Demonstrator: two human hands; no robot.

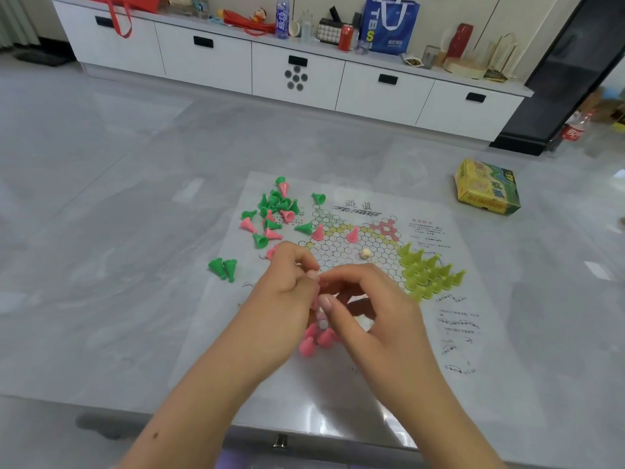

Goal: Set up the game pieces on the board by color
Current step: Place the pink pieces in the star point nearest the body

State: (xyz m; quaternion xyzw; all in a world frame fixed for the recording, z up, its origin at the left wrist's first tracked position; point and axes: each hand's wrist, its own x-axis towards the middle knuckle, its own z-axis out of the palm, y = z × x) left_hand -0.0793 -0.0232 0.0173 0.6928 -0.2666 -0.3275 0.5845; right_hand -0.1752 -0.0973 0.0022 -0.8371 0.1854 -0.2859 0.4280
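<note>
Pink pieces [316,338] were being stood in the board [341,265] point nearest the bench's front edge. Left hand [287,292] was curled round spare pinks; right hand [368,306] pinched one, likely for placing. Greens [274,206] lay unsorted.

Pink pieces [316,340], green pieces [275,204], yellow-green pieces [427,274], white hexagon-patterned board [355,262]

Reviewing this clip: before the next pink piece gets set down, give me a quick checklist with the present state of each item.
1. Yellow-green pieces grouped upright in their corner: ok.
2. Pink pieces standing at near corner: ok, partly hidden.
3. Left hand and right hand pinch a pink piece: cannot tell which holds it.
4. Loose pile sorted by colour: not ok, pink and green mixed.
5. Small cream object off the board: not ok.
</note>
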